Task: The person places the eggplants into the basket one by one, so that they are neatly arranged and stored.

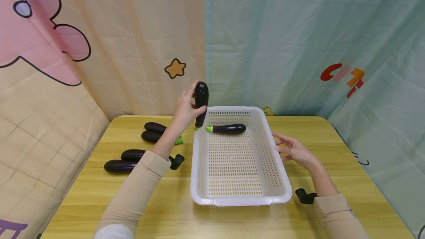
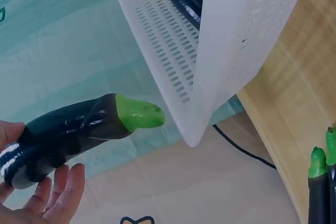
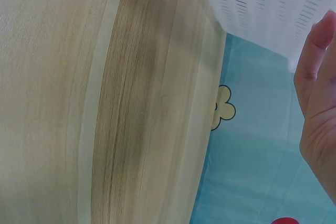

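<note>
My left hand [image 1: 186, 110] grips a dark purple eggplant [image 1: 201, 99] by its thick part, raised near the back left corner of a white perforated basket [image 1: 241, 201]. In the left wrist view the held eggplant [image 2: 73, 132] points its green stem end toward the basket [image 2: 226, 40]. Across the far part of the basket floor lies another eggplant [image 1: 230, 129], stem to the left. Beside the basket's right wall is my right hand [image 1: 293, 151], fingers extended and fingertips right at the wall; the right wrist view shows this hand [image 3: 323, 82] near the perforated side.
Left of the basket, several eggplants [image 1: 152, 136] lie in pairs on the wooden table [image 1: 172, 209], partly hidden behind my left arm. A printed curtain [image 1: 239, 47] hangs behind the table. Black wrist-worn devices [image 1: 177, 162] show by both forearms.
</note>
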### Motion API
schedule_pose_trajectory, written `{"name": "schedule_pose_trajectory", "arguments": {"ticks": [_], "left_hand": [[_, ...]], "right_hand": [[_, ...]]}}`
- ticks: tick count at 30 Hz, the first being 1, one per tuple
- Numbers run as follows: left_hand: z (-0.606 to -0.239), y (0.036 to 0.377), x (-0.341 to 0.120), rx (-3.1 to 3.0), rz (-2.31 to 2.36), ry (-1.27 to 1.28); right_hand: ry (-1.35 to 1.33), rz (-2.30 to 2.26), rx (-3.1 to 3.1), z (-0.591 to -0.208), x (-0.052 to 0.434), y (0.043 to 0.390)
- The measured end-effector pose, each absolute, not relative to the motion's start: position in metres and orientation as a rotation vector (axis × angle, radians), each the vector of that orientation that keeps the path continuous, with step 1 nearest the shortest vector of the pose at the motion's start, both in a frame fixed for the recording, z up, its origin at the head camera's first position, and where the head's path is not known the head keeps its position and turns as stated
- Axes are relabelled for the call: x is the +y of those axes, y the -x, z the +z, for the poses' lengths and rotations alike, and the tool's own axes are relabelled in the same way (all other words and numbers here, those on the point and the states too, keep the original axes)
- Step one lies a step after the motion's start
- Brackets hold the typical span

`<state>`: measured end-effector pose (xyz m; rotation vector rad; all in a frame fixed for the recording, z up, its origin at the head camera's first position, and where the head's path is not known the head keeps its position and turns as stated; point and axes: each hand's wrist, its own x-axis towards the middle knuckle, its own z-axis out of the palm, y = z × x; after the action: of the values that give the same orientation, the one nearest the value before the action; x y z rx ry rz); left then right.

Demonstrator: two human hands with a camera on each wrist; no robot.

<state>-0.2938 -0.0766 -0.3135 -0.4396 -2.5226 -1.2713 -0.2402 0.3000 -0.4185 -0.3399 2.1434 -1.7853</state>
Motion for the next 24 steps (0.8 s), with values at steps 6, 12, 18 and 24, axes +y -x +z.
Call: {"name": "schedule_pose_trajectory", "arguments": {"ticks": [6,12,18,24], "left_hand": [[-0.310,0.297,-0.049,-2.654,-0.998,0.547],[-0.311,0.300,-0.022,-2.749,-0.655,0.638],[-0.317,0.301,0.001,-2.745,-0.312,0.732],[-0.323,0.302,0.019,-2.764,-0.031,0.748]], "right_hand": [[0.333,-1.783,2.150,-0.419,0.300,0.240],[0.343,-1.785,2.149,-0.419,0.301,0.241],[0.352,-1.781,2.155,-0.419,0.301,0.241],[0.356,-1.782,2.154,-0.419,0.301,0.240]]}}
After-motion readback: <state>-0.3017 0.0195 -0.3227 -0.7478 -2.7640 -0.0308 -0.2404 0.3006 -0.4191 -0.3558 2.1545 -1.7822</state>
